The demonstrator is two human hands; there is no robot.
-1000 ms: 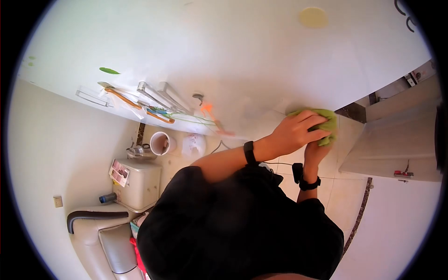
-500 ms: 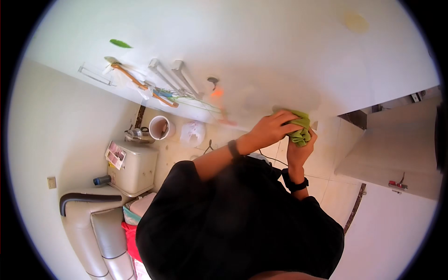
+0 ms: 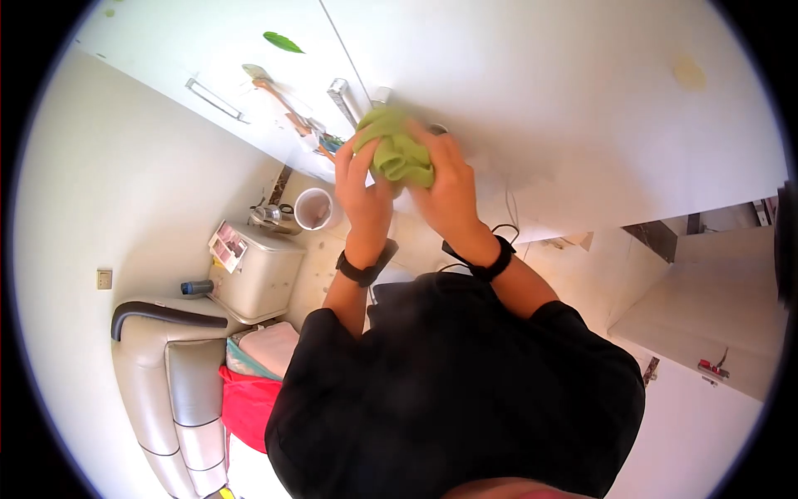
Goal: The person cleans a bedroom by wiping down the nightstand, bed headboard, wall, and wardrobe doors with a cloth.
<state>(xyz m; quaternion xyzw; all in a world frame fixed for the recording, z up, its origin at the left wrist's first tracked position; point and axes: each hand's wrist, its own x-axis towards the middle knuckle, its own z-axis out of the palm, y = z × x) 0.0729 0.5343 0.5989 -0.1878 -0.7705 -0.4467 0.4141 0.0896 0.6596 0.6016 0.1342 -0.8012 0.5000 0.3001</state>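
Note:
A bunched green cloth (image 3: 397, 158) is between my two hands, in front of the white cabinet doors (image 3: 565, 108). My left hand (image 3: 363, 195) grips its left side with bent fingers. My right hand (image 3: 449, 179) is closed around its right side, the fingertips slightly blurred. Just behind the cloth are two door handles (image 3: 342, 101), the right one partly covered. Whether the cloth touches the door, I cannot tell. A dark band is on each wrist.
An orange-brown stick-like item (image 3: 278, 100) hangs left of the handles, near a green leaf shape (image 3: 283, 41). Below stand a white bucket (image 3: 314, 209), a metal kettle (image 3: 270, 216) and a beige bin (image 3: 262, 279). A sofa (image 3: 162, 391) is lower left; a cable (image 3: 509, 229) hangs at right.
Both hands have moved left and up with the green cloth, from the lower right of the cabinet to the handles. The view has shifted, and the hands now hold the cloth from opposite sides.

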